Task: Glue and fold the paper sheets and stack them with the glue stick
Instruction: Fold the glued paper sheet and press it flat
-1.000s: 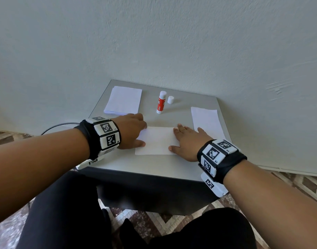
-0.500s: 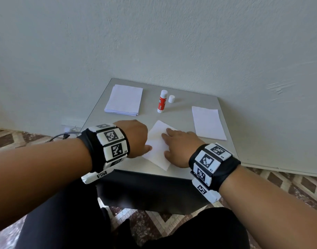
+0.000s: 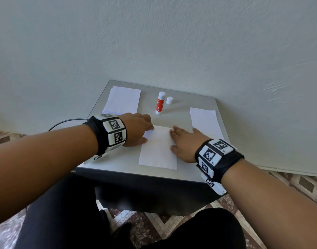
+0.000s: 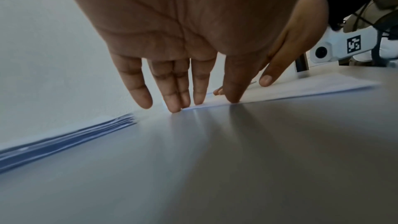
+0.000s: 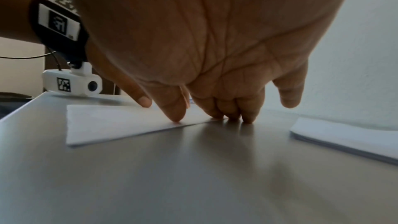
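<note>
The grey tabletop is carrying everything, its smooth face looking slick enough to let paper slide. On its far left a stack of sheets is lying; on the right the folded pile is waiting. The folded sheet is sitting at the near middle, likely light, limp and easy to crease or skid, so it is best pinched at a corner or lifted along 1 long edge. The left hand and right hand are flanking it, each grip open, straight fingertips pressing its edges. The uncapped glue stick is standing upright behind, rigid and easily toppled, its cap just beside it.
</note>
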